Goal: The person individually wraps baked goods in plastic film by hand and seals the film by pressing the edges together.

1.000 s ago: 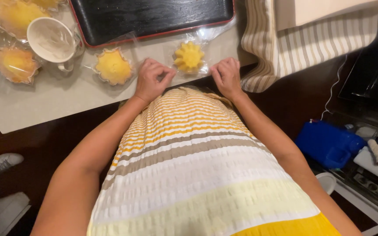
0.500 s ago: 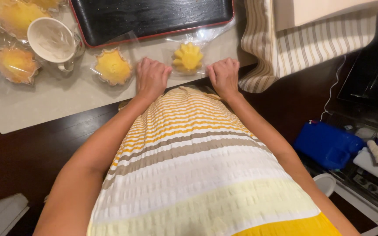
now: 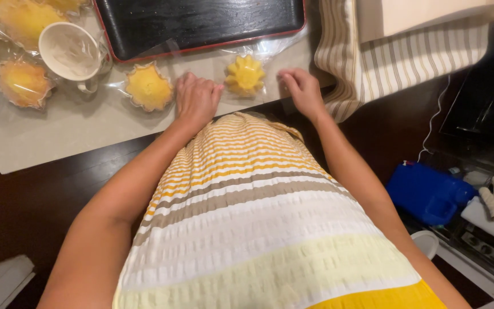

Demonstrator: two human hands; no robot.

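While both hands rest on the clear bag (image 3: 270, 54) at the table's near edge, the fingers look loosely curled, pressing down rather than clenched. The left hand (image 3: 196, 98) lies knuckles up between two yellow cakes; whether its fingertips pinch the plastic I cannot tell. The right hand (image 3: 299, 88) sits just right of the star-shaped cake (image 3: 244, 74), fingertips bent onto the film, and no firm grasp shows.

That cake lies inside the bag, between the two hands, just below the black tray (image 3: 201, 26). To handle it well, the fingers should hold only the film on either side, keep it taut and flat, and stay off the soft cake so its points do not crush.

Left of the left hand, touching or nearly so, is a rounder cake in a paper case (image 3: 147, 87). Farther left stands a white cup (image 3: 71, 51) among more wrapped cakes (image 3: 23, 83). A striped cloth (image 3: 407, 57) lies to the right.
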